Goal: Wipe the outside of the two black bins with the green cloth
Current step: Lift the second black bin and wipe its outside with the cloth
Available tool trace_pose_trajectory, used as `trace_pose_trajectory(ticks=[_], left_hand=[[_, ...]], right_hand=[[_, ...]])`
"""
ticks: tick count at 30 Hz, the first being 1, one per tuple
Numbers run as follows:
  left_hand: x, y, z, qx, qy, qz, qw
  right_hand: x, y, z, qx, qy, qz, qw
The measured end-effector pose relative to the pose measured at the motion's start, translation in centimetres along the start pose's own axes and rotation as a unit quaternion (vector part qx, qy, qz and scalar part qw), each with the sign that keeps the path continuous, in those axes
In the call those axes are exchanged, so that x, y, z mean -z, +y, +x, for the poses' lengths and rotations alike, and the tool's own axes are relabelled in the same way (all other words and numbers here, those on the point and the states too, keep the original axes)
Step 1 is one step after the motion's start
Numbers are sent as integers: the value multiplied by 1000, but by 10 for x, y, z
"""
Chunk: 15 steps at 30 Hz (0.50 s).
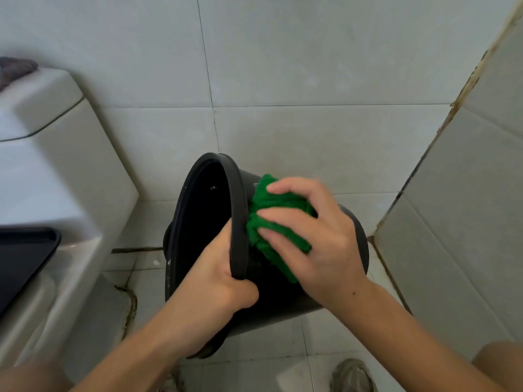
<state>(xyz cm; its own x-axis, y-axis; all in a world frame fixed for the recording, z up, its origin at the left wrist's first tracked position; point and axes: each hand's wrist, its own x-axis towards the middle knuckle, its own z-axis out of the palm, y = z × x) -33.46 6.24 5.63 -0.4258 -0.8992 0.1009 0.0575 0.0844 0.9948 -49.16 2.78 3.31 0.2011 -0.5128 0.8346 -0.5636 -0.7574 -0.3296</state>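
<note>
A black bin is tipped on its side above the tiled floor, its open mouth facing left. My left hand grips the bin's rim at its near side, thumb outside and fingers hidden inside. My right hand holds a bunched green cloth and presses it against the bin's outer wall just behind the rim. A second dark rim shows behind and below the held bin, at its left edge; I cannot tell what it belongs to.
A white toilet cistern stands at the left, with a black toilet seat below it. Tiled walls close in behind and at the right. A shoe rests on the floor tiles at the bottom.
</note>
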Motion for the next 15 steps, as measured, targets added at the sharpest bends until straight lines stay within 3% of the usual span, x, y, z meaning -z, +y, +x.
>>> trace_pose_trajectory(ticks=[3, 8, 15], left_hand=[[-6, -2, -1, 5, 5, -5, 1000], [4, -2, 2, 6, 34, -33, 999], [6, 0, 1, -30, 36, 8, 999]], right_hand=[[2, 0, 4, -33, -1, 17, 999], [2, -12, -18, 46, -54, 22, 997], [-2, -5, 0, -10, -3, -9, 1000]])
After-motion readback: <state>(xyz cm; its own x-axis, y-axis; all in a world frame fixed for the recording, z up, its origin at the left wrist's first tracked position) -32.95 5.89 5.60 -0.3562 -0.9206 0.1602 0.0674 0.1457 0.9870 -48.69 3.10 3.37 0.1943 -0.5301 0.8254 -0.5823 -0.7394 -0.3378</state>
